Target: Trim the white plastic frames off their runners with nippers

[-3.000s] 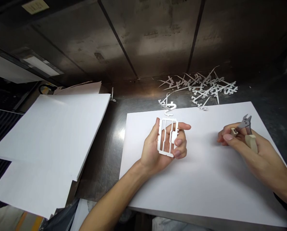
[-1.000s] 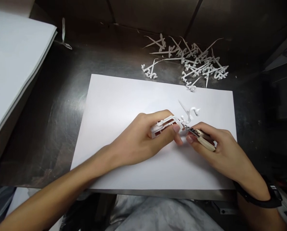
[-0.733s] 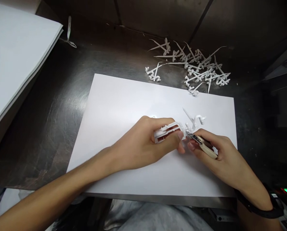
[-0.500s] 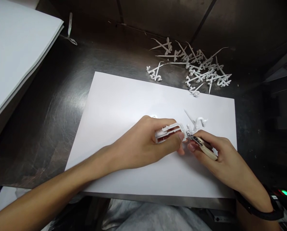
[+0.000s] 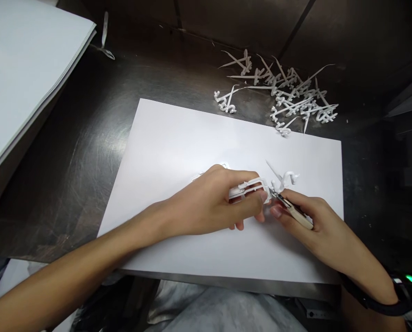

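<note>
Over a white sheet point(image 5: 178, 138), my left hand point(image 5: 216, 203) grips a white plastic frame part point(image 5: 250, 185) between thumb and fingers. A curved white sprue with a thin spike point(image 5: 289, 179) sticks out at the part's right end. My right hand point(image 5: 316, 221) is closed around cutters with cream handles point(image 5: 300, 217). Their metal jaws are at the joint between the frame part and the sprue. Whether the jaws have closed fully is too small to tell. Behind my left hand, another white piece point(image 5: 223, 165) lies partly hidden on the sheet.
Several cut white sprues point(image 5: 289, 99) lie in a heap on the dark metal table point(image 5: 85, 138) beyond the sheet. A stack of white sheets point(image 5: 29, 69) stands at the upper left, with a thin looped strip point(image 5: 105, 39) beside it. A green light point(image 5: 411, 279) glows at lower right.
The whole view has shifted slightly. The cutter jaws sit a little closer against the frame part's right end, and the handles look closer together. More of the piece behind my left hand shows.
</note>
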